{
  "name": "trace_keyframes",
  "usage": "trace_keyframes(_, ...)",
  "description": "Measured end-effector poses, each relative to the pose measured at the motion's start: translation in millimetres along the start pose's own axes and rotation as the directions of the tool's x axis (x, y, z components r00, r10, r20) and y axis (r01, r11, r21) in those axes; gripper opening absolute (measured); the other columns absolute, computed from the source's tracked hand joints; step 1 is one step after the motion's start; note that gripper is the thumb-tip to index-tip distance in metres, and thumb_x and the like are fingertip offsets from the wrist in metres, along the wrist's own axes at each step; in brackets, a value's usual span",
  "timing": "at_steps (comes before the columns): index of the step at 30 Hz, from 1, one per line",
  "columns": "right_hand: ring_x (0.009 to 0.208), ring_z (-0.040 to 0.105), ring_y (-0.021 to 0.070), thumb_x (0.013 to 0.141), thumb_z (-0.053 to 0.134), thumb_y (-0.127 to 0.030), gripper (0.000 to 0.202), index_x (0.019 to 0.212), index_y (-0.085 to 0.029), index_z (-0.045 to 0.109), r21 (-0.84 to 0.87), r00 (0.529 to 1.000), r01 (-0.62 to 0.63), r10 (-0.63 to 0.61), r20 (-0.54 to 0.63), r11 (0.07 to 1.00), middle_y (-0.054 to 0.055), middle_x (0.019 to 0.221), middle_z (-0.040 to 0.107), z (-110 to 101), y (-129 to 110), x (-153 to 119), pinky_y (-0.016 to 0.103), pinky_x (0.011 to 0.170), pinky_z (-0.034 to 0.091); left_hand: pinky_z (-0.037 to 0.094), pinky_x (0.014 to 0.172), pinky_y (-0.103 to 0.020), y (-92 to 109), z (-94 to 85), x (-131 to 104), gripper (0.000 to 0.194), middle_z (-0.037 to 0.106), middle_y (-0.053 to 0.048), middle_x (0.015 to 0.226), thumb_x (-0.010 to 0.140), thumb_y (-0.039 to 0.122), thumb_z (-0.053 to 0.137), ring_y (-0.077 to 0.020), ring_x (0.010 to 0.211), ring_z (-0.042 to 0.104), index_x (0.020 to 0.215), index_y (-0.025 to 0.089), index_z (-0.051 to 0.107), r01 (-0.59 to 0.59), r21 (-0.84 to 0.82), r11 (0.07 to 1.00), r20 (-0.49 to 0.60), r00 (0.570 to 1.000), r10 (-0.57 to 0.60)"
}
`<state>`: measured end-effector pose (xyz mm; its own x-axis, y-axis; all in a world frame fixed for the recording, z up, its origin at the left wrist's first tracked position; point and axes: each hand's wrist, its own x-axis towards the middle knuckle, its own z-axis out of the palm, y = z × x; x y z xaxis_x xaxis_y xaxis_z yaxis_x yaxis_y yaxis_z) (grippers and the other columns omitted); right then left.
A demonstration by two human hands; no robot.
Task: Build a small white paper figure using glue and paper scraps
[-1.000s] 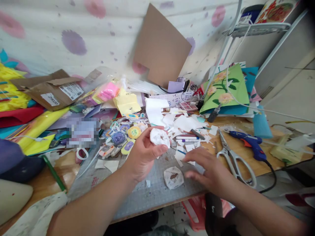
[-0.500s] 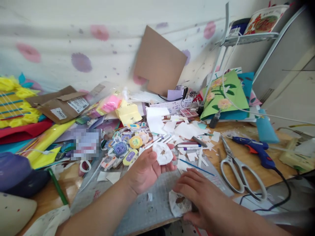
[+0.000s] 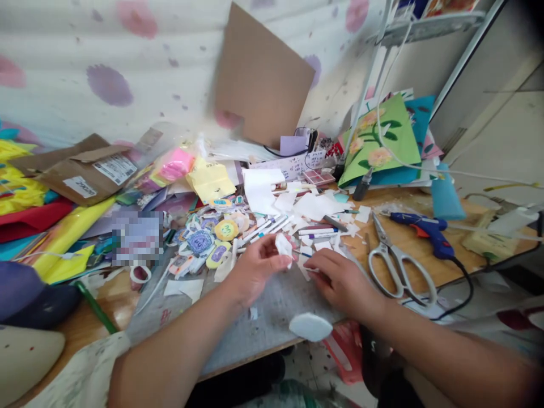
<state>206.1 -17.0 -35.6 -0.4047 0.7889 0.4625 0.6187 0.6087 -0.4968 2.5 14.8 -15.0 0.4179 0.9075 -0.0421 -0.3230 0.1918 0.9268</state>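
My left hand (image 3: 257, 269) pinches a small white paper-like piece (image 3: 283, 249) between thumb and fingers, tilted nearly edge-on, above the grey mat (image 3: 272, 323). To its right, my right hand (image 3: 335, 277) has its fingers curled together near a pale scrap; whether they grip it is hard to make out. A second white piece (image 3: 310, 327) lies at the front edge of the mat, below my right hand. Behind the hands, colourful badge-like cutouts (image 3: 200, 242) sit in a pile, with white paper scraps (image 3: 314, 207) and pens (image 3: 318, 231) beside them.
Large scissors (image 3: 397, 263) and a blue glue gun (image 3: 429, 229) lie at the right. Brown cardboard (image 3: 263, 79) leans on the wall. An opened box (image 3: 85, 170) and a green stick (image 3: 97, 307) are at the left. The glue gun's cable curves by the scissors.
My left hand has turned its white piece from flat to nearly edge-on. My right hand has moved up off the second piece, towards my left hand. The camera view has shifted.
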Motion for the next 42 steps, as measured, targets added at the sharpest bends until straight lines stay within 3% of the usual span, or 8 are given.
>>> trace_keyframes(3,0.095,0.056,0.0237,0.085,0.054,-0.031,0.031,0.113,-0.018,0.057,0.024,0.980,0.171,-0.172,0.097,0.985,0.012,0.104,0.061,14,-5,-19,0.039,0.081,0.048,0.047,0.079,-0.032,0,-9.2,7,0.034,0.065,-0.003,0.087,0.064,0.023,0.077,-0.0171,0.082,0.060,0.095,0.017,0.065,-0.050,0.039,0.998,-0.080,0.995,0.053)
trace_keyframes(6,0.117,0.046,0.0314,0.086,0.055,-0.037,0.046,0.130,-0.030,0.046,-0.127,0.855,0.479,-0.430,0.289,0.868,0.010,0.131,0.051,25,-20,-32,0.051,0.093,0.040,0.047,0.081,-0.034,2,-12.3,8,0.034,0.064,-0.002,0.087,0.064,0.024,0.077,-0.0165,0.083,0.059,0.095,0.018,0.065,-0.084,0.056,0.995,-0.077,0.993,0.088)
trace_keyframes(11,0.118,0.046,0.0333,0.092,0.045,-0.022,0.042,0.133,-0.027,0.044,-0.365,0.830,0.544,-0.421,0.365,0.756,0.007,0.136,0.049,42,-31,-36,0.050,0.089,0.043,0.048,0.079,-0.033,2,-7.3,5,0.033,0.065,-0.002,0.088,0.064,0.023,0.076,-0.0171,0.084,0.060,0.095,0.017,0.065,-0.100,0.122,0.987,-0.035,0.994,0.105)
trace_keyframes(19,0.090,0.059,0.0194,0.083,0.056,-0.012,0.013,0.073,-0.020,0.060,-0.237,0.785,0.617,-0.606,0.126,0.750,0.000,0.084,0.067,43,-27,-44,0.043,0.095,0.040,0.048,0.075,-0.030,2,-10.3,5,0.034,0.064,-0.003,0.090,0.066,0.022,0.075,-0.0146,0.078,0.059,0.097,0.018,0.065,-0.088,0.078,0.993,0.001,0.996,0.088)
trace_keyframes(24,0.071,0.056,0.0135,0.078,0.059,-0.012,0.012,0.070,-0.018,0.053,0.243,0.916,0.207,-0.275,0.293,0.948,0.001,0.075,0.062,7,-48,-33,0.028,0.069,0.048,0.049,0.073,-0.031,5,-10.2,0,0.043,0.066,-0.006,0.091,0.062,0.026,0.078,-0.0165,0.076,0.061,0.102,0.015,0.067,0.008,-0.015,1.000,0.167,0.986,-0.005)
trace_keyframes(28,0.066,0.054,0.0097,0.074,0.072,-0.024,0.019,0.073,-0.020,0.053,0.682,0.945,-0.327,0.218,0.244,0.654,-0.002,0.073,0.059,-23,-44,-3,0.019,0.059,0.045,0.049,0.076,-0.031,7,-5.8,-7,0.055,0.068,-0.009,0.096,0.056,0.028,0.082,-0.0192,0.082,0.062,0.107,0.014,0.066,0.138,-0.164,0.977,0.258,0.962,-0.093)
trace_keyframes(33,0.060,0.056,0.0091,0.066,0.079,-0.031,0.027,0.081,-0.020,0.059,0.928,0.885,-0.327,0.401,0.235,0.178,-0.003,0.070,0.062,-18,-24,39,0.019,0.054,0.046,0.048,0.077,-0.032,8,-6.5,-7,0.058,0.069,-0.010,0.097,0.058,0.027,0.082,-0.0228,0.089,0.062,0.112,0.013,0.064,0.109,-0.198,0.974,0.321,0.946,-0.041)
trace_keyframes(42,0.056,0.054,0.0069,0.069,0.076,-0.027,0.020,0.081,-0.019,0.064,0.873,0.904,-0.379,0.324,0.278,0.308,-0.003,0.066,0.062,-3,-23,65,0.016,0.049,0.043,0.050,0.074,-0.029,7,-21.8,2,0.054,0.072,-0.008,0.087,0.059,0.034,0.082,-0.0195,0.081,0.065,0.104,0.010,0.068,0.147,-0.267,0.952,0.296,0.953,-0.064)
